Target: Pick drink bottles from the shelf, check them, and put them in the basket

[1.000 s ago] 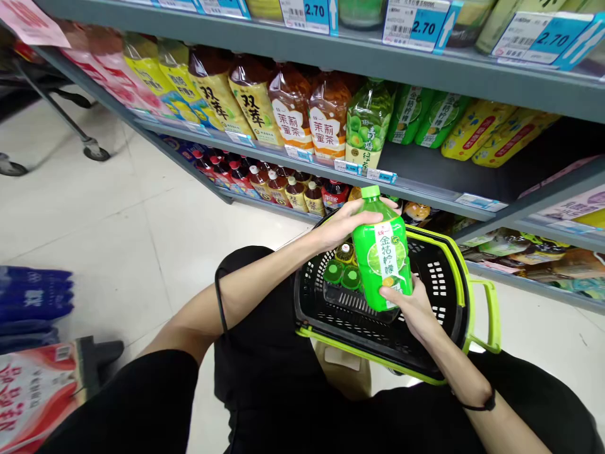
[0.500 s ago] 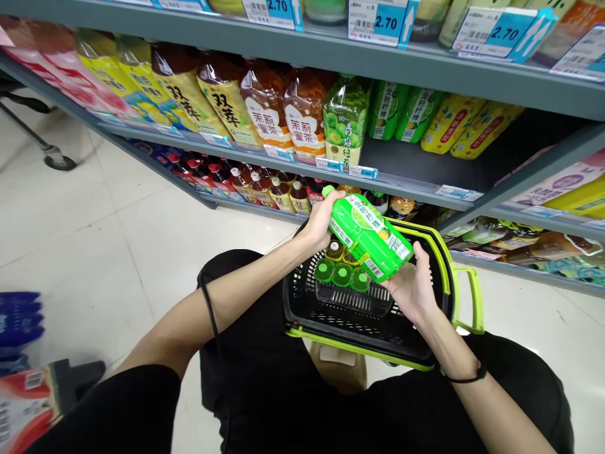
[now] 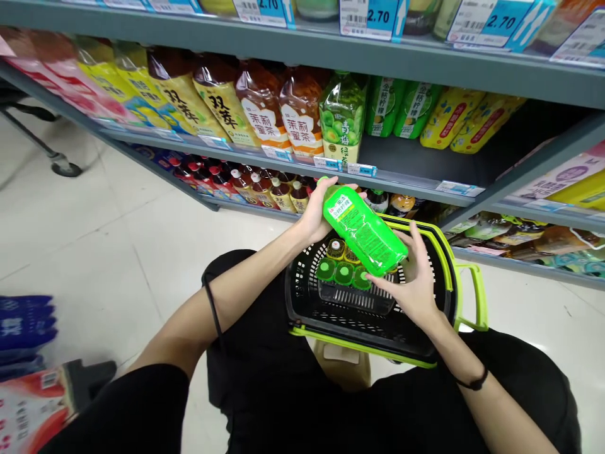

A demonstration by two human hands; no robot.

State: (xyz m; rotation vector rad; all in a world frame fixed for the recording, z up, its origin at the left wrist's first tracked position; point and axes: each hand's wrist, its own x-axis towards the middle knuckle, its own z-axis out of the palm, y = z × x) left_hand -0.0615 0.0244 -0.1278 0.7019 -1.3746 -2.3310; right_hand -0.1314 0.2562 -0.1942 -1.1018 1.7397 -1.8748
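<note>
A large green drink bottle (image 3: 363, 230) is tilted over the basket, its neck to the upper left and its base to the lower right. My left hand (image 3: 317, 213) is wrapped around its neck end. At the base, my right hand (image 3: 416, 284) holds it between thumb and spread fingers. The side facing me carries a small white label and dense print. Beneath it is a black shopping basket (image 3: 326, 321) with lime-green trim. Inside stand green-capped bottles (image 3: 343, 272) and yellowish ones (image 3: 336, 249), partly hidden by the bottle I hold.
Ahead, a grey shelf (image 3: 406, 170) carries large tea bottles (image 3: 258, 113), green bottles (image 3: 413, 110) and yellow packs (image 3: 454, 120). Smaller bottles (image 3: 283, 194) stand on the bottom level. The basket's green handle (image 3: 477, 296) juts right. A wheeled cart leg (image 3: 61, 161) is at left.
The green bottle has turned about its length, so the printed back now faces me instead of the lime picture. My right hand's fingers have shifted and spread around the base.
</note>
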